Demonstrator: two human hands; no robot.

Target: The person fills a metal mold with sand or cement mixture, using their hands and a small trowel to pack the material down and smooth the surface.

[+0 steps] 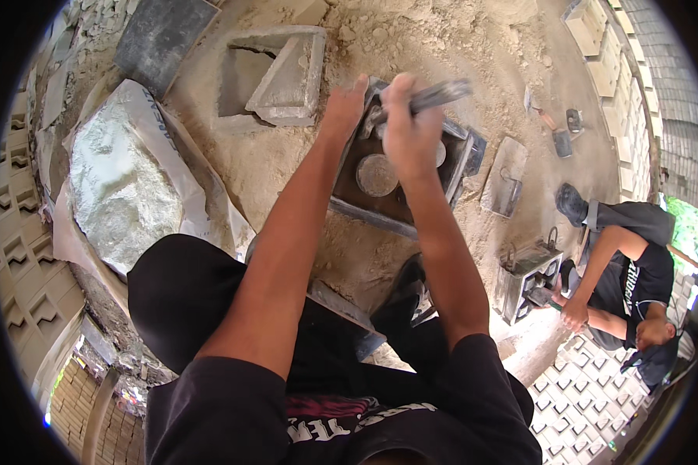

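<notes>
On the sandy ground before me is a dark rectangular box mould [372, 225], with round grey discs [378, 175] inside it. My left hand [344, 110] is closed on the mould's far left corner. Above the mould, my right hand [411, 139] is wrapped round a dark grey bar-shaped tool [440, 94]. Motion blurs this hand and the tool, so the tool's exact kind is unclear. The hand hides part of the mould's inside.
A grey block frame [306, 74] lies beyond, near a dark board [165, 43]. At left stands an open sack of pale powder [120, 167]. Rightward are a flat float [506, 177], a trowel [547, 118] and a co-worker [628, 279] handling another mould [520, 283]. Cast blocks [585, 380] line the sides.
</notes>
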